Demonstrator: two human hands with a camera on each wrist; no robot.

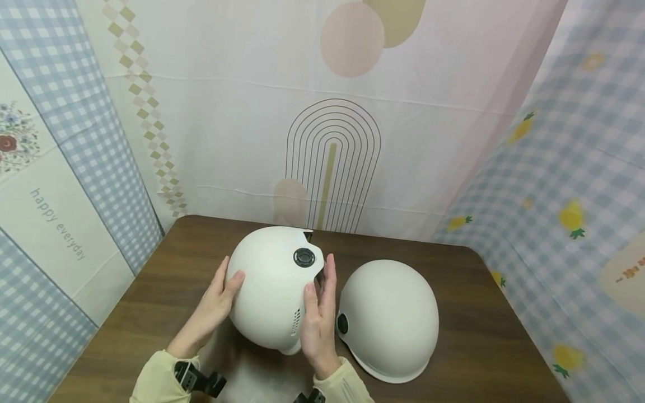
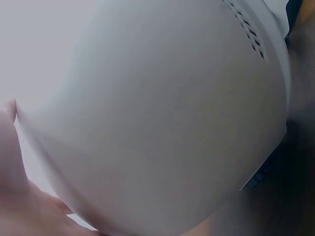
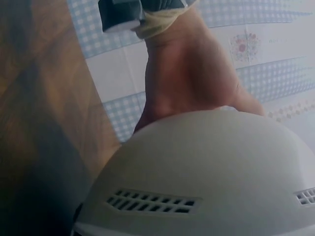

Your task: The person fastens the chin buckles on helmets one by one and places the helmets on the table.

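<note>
A white helmet [image 1: 267, 285] with a round black side disc [image 1: 304, 257] and small vent holes is held tilted between both hands, apparently raised off the table. On its left side my left hand [image 1: 214, 308] grips the shell, thumb on the near face. The right hand [image 1: 319, 319] holds the right edge, its thumb on the outer shell and its fingers partly hidden behind the rim. In the right wrist view the left hand [image 3: 192, 78] lies against the far side of the helmet [image 3: 211, 157]. The helmet's shell [image 2: 162, 123] fills most of the left wrist view.
A second white helmet [image 1: 390, 319] rests dome up on the brown wooden table [image 1: 484, 313], close to the right hand. Printed cloth [image 1: 242, 140] hangs behind the table, and checked cloths [image 1: 569, 168] line the sides.
</note>
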